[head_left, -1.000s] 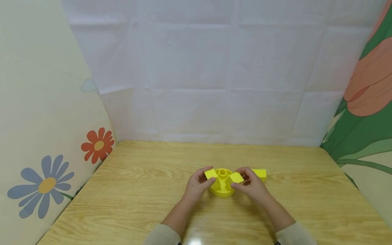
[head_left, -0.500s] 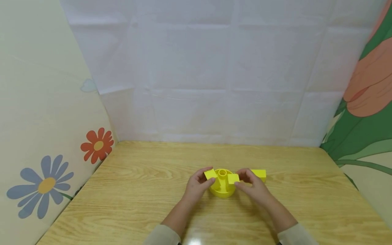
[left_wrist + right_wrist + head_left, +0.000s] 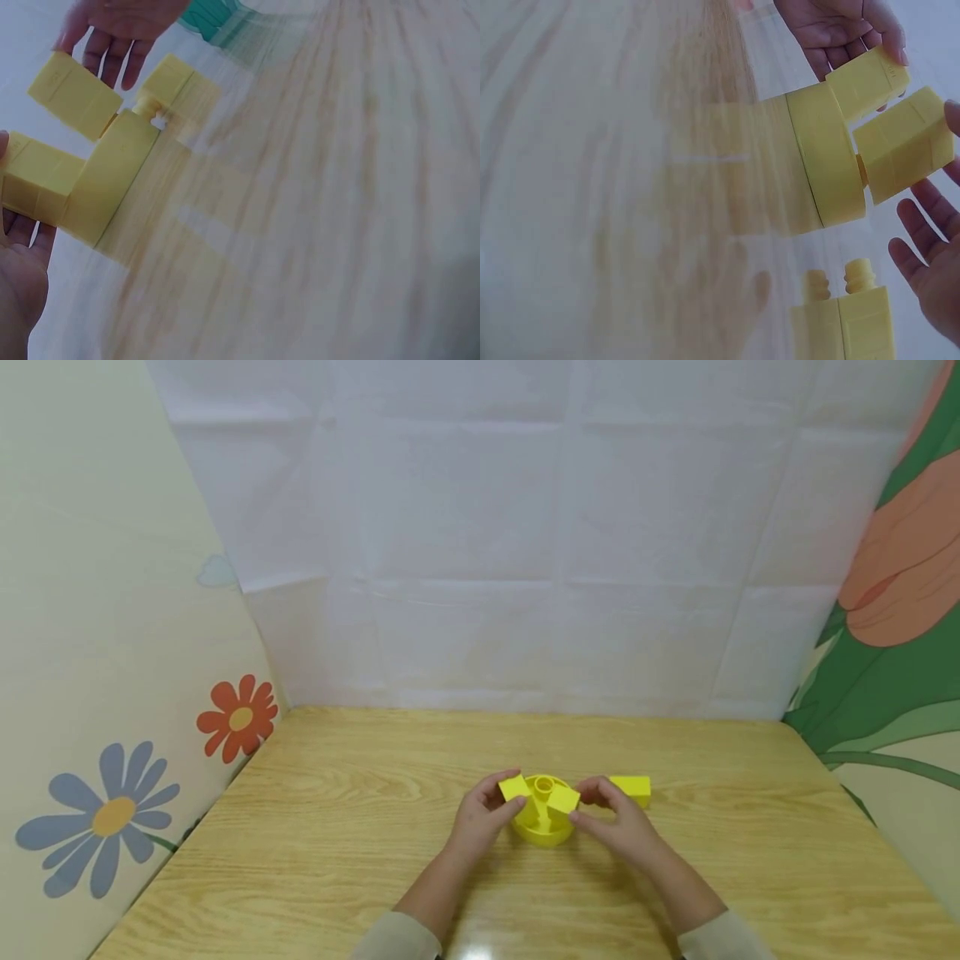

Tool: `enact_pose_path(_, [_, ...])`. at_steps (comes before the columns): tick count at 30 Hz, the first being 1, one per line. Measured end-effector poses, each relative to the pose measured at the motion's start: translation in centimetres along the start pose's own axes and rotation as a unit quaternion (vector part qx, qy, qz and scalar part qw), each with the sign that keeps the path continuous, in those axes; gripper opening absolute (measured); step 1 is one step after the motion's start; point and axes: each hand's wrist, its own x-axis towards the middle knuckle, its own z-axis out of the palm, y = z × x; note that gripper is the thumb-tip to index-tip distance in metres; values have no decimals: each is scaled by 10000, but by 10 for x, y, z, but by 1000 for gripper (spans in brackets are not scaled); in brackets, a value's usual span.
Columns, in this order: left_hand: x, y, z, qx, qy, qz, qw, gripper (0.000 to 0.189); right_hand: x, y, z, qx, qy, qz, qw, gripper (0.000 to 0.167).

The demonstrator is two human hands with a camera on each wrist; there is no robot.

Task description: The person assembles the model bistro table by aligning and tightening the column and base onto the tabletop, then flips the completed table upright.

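A round yellow base [image 3: 544,837] stands on the wooden table, with a raised ring socket at its far side. My left hand [image 3: 478,817] pinches a yellow block [image 3: 514,788] that sits on the base's left part. Between the thumb and fingertips of my right hand [image 3: 624,820] is a second yellow block [image 3: 563,801], over the base's right part. In the right wrist view, this block [image 3: 904,142] tilts outward, a short neck [image 3: 862,171] showing between it and the base. Some fingers of that hand [image 3: 934,255] are spread beneath the block.
Another yellow block [image 3: 633,790] lies on the table [image 3: 337,827] just beyond my right hand; the right wrist view shows its ridged peg [image 3: 859,276]. A white sheet [image 3: 465,543] hangs behind the table, and walls painted with flowers [image 3: 240,718] flank it.
The right hand's block has turned and shifted slightly left over the base, with that hand's fingers changing position on it. My left hand and its block stay nearly still.
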Motion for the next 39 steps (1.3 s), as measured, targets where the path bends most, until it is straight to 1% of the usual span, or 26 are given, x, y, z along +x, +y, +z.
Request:
enact_pose_path(3, [-1,0,0,2,4,12,10000,44,1,-3,4,-49,5,134,9999,41])
enact_pose_path(9, [-1,-1,0,-63,-13,10,10000,44,6,-3,12,-41,8,-88,10000,49])
enact_pose_path(12, [-2,0,1,-83,-34,-34,10000,44,8,-3,16,35,-98,-186,9998,54])
enact_pose_path(14, [-2,1,1,-85,-50,-51,9999,44,9,-4,17,99,-189,-173,9996,55])
enact_pose_path(17, [-2,2,1,-86,-57,-55,9999,44,10,-5,17,113,-302,-159,9994,52])
enact_pose_path(21, [-3,1,1,-85,-47,-36,9999,44,12,-5,16,53,-342,-242,9991,48])
enact_pose_path(28, [0,0,0,-104,-5,-29,9999,44,14,-4,10,243,-523,-720,9957,38])
enact_pose_path(30, [0,0,0,-103,1,-26,9999,44,15,-4,10,234,-506,-763,9955,38])
enact_pose_path(33, [0,0,0,-96,3,14,10000,44,17,-5,11,123,-394,-644,9971,37])
enact_pose_path(39, [0,0,0,-90,-16,72,9999,44,20,-8,14,-55,-82,7,10000,39])
